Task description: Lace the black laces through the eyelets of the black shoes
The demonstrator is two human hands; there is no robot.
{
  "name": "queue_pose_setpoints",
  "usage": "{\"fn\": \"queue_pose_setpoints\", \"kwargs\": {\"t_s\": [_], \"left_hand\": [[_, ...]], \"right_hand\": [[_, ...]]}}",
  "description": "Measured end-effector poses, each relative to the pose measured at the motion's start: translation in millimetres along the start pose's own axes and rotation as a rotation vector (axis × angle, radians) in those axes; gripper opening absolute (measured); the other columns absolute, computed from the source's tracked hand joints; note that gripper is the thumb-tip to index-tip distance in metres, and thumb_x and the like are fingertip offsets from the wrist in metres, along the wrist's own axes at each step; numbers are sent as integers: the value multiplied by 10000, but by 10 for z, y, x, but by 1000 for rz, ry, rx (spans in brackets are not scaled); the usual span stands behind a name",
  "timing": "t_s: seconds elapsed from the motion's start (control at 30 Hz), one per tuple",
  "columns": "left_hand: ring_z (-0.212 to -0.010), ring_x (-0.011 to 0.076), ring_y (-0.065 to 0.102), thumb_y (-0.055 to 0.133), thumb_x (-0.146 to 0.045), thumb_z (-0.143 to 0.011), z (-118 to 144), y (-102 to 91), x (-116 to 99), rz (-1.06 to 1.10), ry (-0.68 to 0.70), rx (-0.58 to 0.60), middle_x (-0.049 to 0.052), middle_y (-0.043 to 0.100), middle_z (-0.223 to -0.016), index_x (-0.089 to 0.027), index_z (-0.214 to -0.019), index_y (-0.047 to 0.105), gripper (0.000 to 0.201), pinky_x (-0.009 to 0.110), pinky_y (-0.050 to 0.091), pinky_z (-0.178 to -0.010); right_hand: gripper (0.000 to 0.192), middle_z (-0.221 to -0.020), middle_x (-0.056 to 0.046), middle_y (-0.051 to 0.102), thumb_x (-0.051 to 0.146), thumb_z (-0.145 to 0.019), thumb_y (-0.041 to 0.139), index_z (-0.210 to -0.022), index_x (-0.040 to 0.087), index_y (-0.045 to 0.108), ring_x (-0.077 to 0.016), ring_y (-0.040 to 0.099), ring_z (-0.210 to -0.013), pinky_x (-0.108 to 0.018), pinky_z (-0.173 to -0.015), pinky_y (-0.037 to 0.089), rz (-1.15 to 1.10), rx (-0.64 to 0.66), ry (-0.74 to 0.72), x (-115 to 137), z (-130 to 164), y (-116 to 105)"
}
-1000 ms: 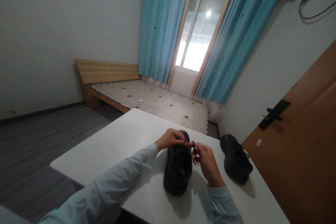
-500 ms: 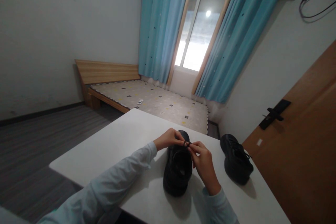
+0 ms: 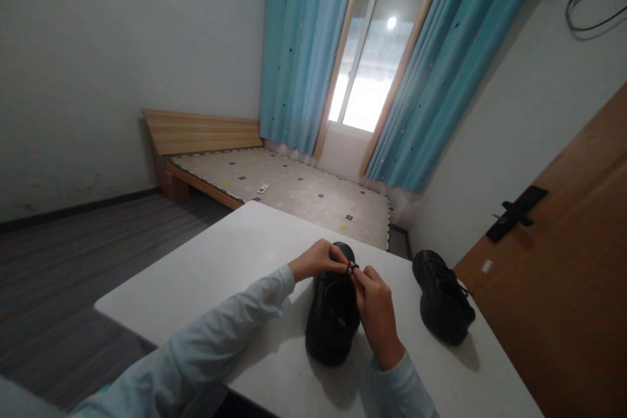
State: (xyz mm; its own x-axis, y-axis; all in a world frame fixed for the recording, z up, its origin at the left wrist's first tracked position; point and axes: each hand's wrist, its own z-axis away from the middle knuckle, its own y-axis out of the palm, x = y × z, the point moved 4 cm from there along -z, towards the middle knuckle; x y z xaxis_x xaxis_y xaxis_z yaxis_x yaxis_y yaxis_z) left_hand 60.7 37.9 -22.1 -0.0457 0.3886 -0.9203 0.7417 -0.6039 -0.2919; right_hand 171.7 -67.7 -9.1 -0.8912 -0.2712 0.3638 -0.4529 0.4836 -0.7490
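Fingers pinched close, holding black shoelace

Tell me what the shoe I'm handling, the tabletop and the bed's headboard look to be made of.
The shoe looks like leather or a synthetic, dull black; too dark to settle which. The tabletop is probably laminate or painted board, low-sheen, judging by its flat, even white. The headboard seems wood or wood-effect board, light brown, going by the streaky grain running along it.

I monitor one head-worn view, set higher than the bench. It faces forward and down, the left hand and right hand near, the bed and window well beyond.
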Motion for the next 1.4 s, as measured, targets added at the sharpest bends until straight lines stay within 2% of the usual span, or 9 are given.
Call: {"fn": "queue_pose_setpoints", "kwargs": {"t_s": [0.17, 0.27, 0.37, 0.5, 0.83, 0.93, 1.07, 1.2, 1.4], "left_hand": [[-714, 158, 629, 695, -285, -642, 6, 12, -32, 14, -31, -3, 51, 707, -741, -102, -754, 719, 216, 242, 465, -694], [-720, 151, 621, 694, -252, -633, 8, 18, -65, 73, -24, 3, 42, 693, -719, -99, -685, 690, 161, 239, 457, -696], [-696, 128, 600, 695, -231, -632, 10, 14, -110, 107, 12, 37, 25, 669, -696, -97, -651, 651, 142, 227, 445, -681], [-636, 97, 558, 672, -202, -660, 11, 0, -156, 34, 61, 95, 5, 634, -663, -92, -691, 633, 121, 211, 426, -644], [-723, 114, 572, 656, -179, -680, 10, -41, -207, -163, 146, 174, 2, 638, -719, -111, -739, 647, 91, 212, 418, -699], [-707, 109, 562, 643, -175, -688, 9, -39, -215, -170, 137, 183, -9, 628, -703, -116, -742, 642, 80, 208, 411, -692], [-628, 95, 542, 600, -132, -691, 15, -18, -216, -100, 89, 226, -22, 602, -640, -114, -744, 620, 59, 199, 411, -631], [-575, 94, 531, 577, -139, -696, 22, -20, -208, -85, 27, 240, -21, 587, -604, -110, -728, 603, 51, 201, 406, -584], [-603, 96, 515, 572, -124, -678, 15, -51, -161, -184, -15, 251, -15, 582, -627, -108, -711, 606, 50, 200, 389, -597]], "right_hand": [[333, -818, -61, 554, 149, -904, 331, -1053, 191, 626, -167, 548, -712, -256, -635, 399, -17, 5, -24, -1, 4, 23], [325, -821, -56, 540, 156, -898, 345, -1072, 184, 618, -164, 544, -703, -260, -644, 412, -69, 26, -27, -23, -9, 34], [289, -802, -50, 537, 193, -899, 373, -1015, 174, 637, -162, 545, -708, -260, -655, 418, -174, 6, -23, -36, -31, 14], [241, -777, -46, 559, 231, -887, 427, -902, 172, 660, -163, 548, -714, -267, -660, 422, -284, -38, 17, -43, -52, -36], [165, -699, -20, 591, 325, -770, 592, -717, 176, 641, -147, 521, -628, -269, -596, 409, -479, -64, 195, -145, -66, -46], [206, -612, 4, 570, 376, -714, 631, -733, 171, 625, -123, 484, -520, -249, -488, 384, -645, -16, 347, -242, -75, 14], [256, -464, 66, 443, 402, -661, 645, -736, 165, 586, -77, 368, -378, -200, -344, 271, -854, 94, 535, -354, -74, 119], [225, -452, 83, 411, 364, -645, 637, -707, 158, 573, -43, 313, -355, -176, -335, 227, -964, 151, 588, -403, -71, 165], [202, -443, 102, 328, 341, -664, 617, -640, 166, 519, -25, 228, -365, -177, -356, 137, -1130, 283, 620, -476, -53, 209]]}}
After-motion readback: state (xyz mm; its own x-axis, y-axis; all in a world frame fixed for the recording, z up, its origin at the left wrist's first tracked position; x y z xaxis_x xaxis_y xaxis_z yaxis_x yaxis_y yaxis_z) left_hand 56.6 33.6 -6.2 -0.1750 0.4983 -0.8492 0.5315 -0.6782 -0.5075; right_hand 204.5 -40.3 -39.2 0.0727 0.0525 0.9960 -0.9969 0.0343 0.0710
